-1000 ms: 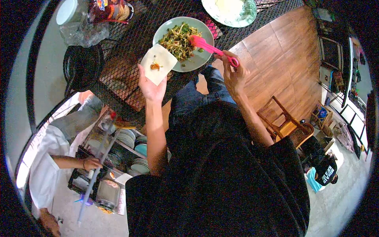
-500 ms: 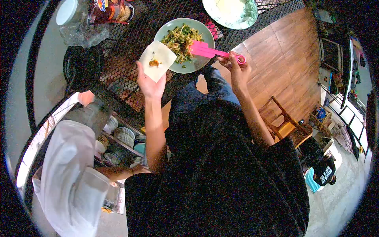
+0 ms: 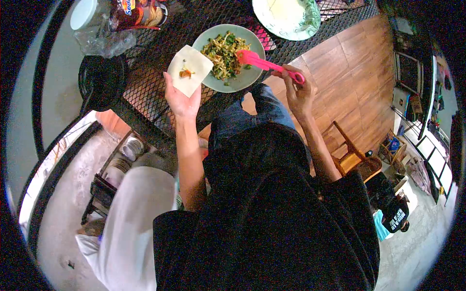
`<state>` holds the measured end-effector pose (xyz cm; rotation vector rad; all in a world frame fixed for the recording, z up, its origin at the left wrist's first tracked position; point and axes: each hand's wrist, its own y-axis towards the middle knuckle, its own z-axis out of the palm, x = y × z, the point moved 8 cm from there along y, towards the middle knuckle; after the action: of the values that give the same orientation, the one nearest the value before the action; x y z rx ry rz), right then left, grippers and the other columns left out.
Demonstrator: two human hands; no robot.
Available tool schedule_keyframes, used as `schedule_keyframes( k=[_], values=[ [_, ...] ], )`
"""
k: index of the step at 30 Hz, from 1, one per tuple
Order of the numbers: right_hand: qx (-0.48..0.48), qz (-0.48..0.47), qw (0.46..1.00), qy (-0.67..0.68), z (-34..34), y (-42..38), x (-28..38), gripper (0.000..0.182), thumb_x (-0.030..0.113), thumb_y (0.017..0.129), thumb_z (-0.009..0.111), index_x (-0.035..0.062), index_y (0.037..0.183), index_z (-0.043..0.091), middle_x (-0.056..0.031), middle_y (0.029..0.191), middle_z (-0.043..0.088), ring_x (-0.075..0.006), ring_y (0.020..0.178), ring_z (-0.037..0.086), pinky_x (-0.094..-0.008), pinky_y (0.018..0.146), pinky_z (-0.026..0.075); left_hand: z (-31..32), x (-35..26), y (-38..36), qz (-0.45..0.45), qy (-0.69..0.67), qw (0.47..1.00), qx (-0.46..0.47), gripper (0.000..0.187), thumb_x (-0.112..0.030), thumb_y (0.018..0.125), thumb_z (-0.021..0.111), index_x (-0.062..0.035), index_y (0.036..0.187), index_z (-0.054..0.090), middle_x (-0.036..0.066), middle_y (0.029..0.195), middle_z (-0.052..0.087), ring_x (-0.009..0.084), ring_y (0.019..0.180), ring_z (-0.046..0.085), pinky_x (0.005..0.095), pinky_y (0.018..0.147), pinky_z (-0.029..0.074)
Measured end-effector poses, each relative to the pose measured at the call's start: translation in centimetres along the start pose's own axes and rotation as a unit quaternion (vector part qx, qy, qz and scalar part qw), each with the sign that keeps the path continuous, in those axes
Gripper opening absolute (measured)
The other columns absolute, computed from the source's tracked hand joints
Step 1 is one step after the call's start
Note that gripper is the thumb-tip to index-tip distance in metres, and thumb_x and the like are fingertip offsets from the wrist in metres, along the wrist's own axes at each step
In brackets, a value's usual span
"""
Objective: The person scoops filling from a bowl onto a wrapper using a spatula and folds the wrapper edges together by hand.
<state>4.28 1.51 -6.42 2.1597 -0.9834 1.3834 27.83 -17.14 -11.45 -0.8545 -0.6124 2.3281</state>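
Observation:
On the palm of my left hand lies a square pale spring roll wrapper, with a small dab of orange-brown filling on it; the thumb shows at the left edge and the other fingers are hidden underneath. My right hand grips the handle of a pink spatula, fingers closed round it. The spatula's head dips into a heap of chopped green and pale vegetable filling on a pale green plate. The wrapper's right corner overlaps the plate's left rim.
A green-patterned plate with pale sheets stands farther back on the black mesh table. At left are a dark pan, clear plastic and a snack packet. A person in white is close on my left; a wooden chair stands right.
The person in white has moved right, nearer my left arm, uncovering more of the dish rack. My left hand and the wrapper shifted slightly left; the spatula has tilted in the filling.

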Motion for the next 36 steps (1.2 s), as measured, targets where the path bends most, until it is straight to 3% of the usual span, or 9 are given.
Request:
schedule_keyframes(
  k=[8,10,17,20,22,26,29,32,36],
  values=[
    [-0.042,0.031,0.998,0.039,-1.6,0.2,-0.4,0.017,0.013,0.086,0.062,0.0007,0.097,0.066,-0.0116,0.085,0.069,-0.016,0.077,0.068,-0.03,0.071,0.053,-0.3,-0.4,0.3,0.015,-0.003,1.0,-0.006,0.053,-0.042,0.095,0.04,-0.0018,0.129,0.041,0.013,0.128,0.049,0.0271,0.12,0.045,0.0424,0.103,0.034],
    [-0.018,0.021,0.999,-0.019,-1.4,0.1,0.3,0.017,0.014,0.086,0.062,0.0012,0.097,0.066,-0.0108,0.084,0.069,-0.0171,0.079,0.068,-0.0311,0.072,0.053,-0.1,-0.4,0.3,0.01,-0.021,1.0,-0.001,0.051,-0.039,0.094,0.042,-0.0012,0.128,0.043,0.013,0.13,0.048,0.0293,0.123,0.043,0.0457,0.107,0.03],
    [0.012,0.021,0.999,-0.047,0.5,-1.2,-0.7,0.016,0.014,0.087,0.062,0.0012,0.096,0.064,-0.0107,0.083,0.069,-0.0166,0.078,0.067,-0.0305,0.07,0.053,-0.6,-0.7,0.0,0.004,-0.037,0.999,0.001,0.052,-0.04,0.095,0.04,-0.0005,0.128,0.042,0.014,0.131,0.047,0.0304,0.122,0.044,0.0447,0.106,0.031],
    [-0.031,0.119,0.989,0.077,1.6,-1.7,-3.2,0.016,0.013,0.088,0.06,-0.0006,0.096,0.063,-0.0099,0.081,0.068,-0.0159,0.075,0.066,-0.0298,0.068,0.052,-1.2,-1.0,-0.4,0.014,-0.03,0.999,-0.023,0.052,-0.04,0.094,0.041,-0.0005,0.128,0.042,0.015,0.131,0.047,0.0307,0.122,0.044,0.0446,0.106,0.031],
    [-0.059,0.184,0.948,0.252,2.3,-1.9,-3.7,0.016,0.011,0.089,0.059,-0.0034,0.095,0.062,-0.01,0.081,0.067,-0.0163,0.073,0.064,-0.0294,0.068,0.052,-1.3,-1.1,-0.6,0.017,-0.028,0.999,-0.017,0.052,-0.04,0.094,0.042,-0.0009,0.128,0.043,0.015,0.131,0.048,0.0301,0.122,0.044,0.0443,0.106,0.032],
    [-0.055,0.16,0.965,0.2,1.1,-1.5,-4.6,0.017,0.01,0.089,0.057,-0.0054,0.095,0.062,-0.0111,0.083,0.065,-0.0178,0.074,0.064,-0.0296,0.068,0.053,-1.9,-0.8,-1.1,0.013,-0.033,0.999,-0.025,0.052,-0.039,0.094,0.044,-0.0014,0.128,0.043,0.014,0.13,0.048,0.0293,0.122,0.044,0.0437,0.106,0.032],
    [-0.034,0.129,0.975,0.179,0.7,-0.6,-3.6,0.023,0.01,0.092,0.054,-0.0093,0.104,0.055,-0.0184,0.087,0.065,-0.0256,0.077,0.067,-0.0369,0.073,0.056,-2.2,-0.6,-1.5,0.015,-0.005,0.999,-0.043,0.053,-0.043,0.094,0.04,-0.0035,0.129,0.041,0.011,0.13,0.048,0.0271,0.121,0.044,0.0432,0.105,0.032],
    [-0.077,0.133,0.971,0.186,-0.1,0.0,-3.4,0.02,0.012,0.087,0.062,-0.0053,0.096,0.063,-0.0088,0.087,0.065,-0.0153,0.077,0.062,-0.0281,0.071,0.05,-2.4,-0.5,-1.5,0.011,-0.039,0.999,-0.031,0.05,-0.039,0.093,0.045,-0.0021,0.127,0.044,0.012,0.129,0.049,0.0283,0.121,0.045,0.0436,0.106,0.032],
    [-0.071,0.105,0.976,0.177,-0.1,0.6,-2.7,0.019,0.013,0.087,0.063,-0.0042,0.095,0.064,-0.0086,0.086,0.065,-0.0142,0.079,0.061,-0.0279,0.073,0.05,-2.7,-0.5,-1.6,0.015,-0.04,0.999,-0.032,0.049,-0.039,0.093,0.045,-0.0027,0.126,0.045,0.011,0.128,0.05,0.0277,0.12,0.046,0.0436,0.105,0.032]
  ],
)
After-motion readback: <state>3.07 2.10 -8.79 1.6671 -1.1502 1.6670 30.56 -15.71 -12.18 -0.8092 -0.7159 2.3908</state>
